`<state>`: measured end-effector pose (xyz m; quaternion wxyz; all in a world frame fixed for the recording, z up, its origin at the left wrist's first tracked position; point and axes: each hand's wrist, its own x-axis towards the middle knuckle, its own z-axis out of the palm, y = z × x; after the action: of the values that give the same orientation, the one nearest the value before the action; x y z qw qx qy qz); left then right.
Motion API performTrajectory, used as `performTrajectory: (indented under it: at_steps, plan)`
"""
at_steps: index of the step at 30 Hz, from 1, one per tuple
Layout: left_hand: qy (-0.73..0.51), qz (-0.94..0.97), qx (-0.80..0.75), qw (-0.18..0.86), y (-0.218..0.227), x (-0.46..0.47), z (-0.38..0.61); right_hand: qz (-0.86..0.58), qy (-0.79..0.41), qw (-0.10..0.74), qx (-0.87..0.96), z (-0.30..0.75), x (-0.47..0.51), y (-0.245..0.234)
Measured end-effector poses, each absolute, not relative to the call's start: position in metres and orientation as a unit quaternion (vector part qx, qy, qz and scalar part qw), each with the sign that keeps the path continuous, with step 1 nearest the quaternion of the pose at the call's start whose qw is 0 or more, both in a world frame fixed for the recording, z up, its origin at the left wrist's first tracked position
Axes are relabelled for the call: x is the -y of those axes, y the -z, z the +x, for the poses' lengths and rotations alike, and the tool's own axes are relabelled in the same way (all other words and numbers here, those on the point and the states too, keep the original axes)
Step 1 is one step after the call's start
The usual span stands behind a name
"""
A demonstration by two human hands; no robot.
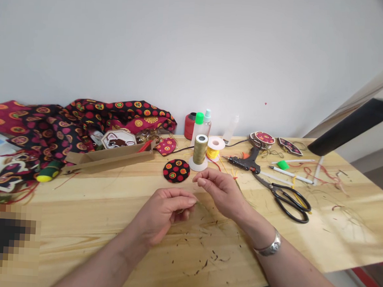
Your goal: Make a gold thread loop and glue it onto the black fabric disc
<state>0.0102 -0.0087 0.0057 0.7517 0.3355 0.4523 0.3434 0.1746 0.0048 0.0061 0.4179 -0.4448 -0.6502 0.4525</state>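
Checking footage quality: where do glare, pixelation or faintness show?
Head view, right: glare whitens the table beside the scissors; head view, lower left: a pixelated block hides detail; head view, centre: a strand at the left hand is faint.

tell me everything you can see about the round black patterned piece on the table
The round piece looks fabric-covered: black, with red dots and flower-like medallions in red, orange and yellow. It lies flat on the wooden table, patterned side up, its outline neat. It sits just left of the thread spool and beyond the left hand. Neither hand touches it; whether it meets the spool's base is hard to tell. Its underside is hidden.
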Motion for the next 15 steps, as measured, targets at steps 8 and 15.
performTrajectory:
  at_steps: [8, 15]
  plan:
    - [-0.31, 0.371, -0.452, 0.75, -0.0027, 0.0092, 0.0075, -0.316, -0.677, 0.343, 0.57, 0.1821, -0.0071, -0.0067]
    - [-0.359, 0.388, -0.469, 0.707, -0.001, 0.0078, 0.0083, -0.386, -0.655, 0.361, 0.54, 0.1805, -0.009, -0.0051]
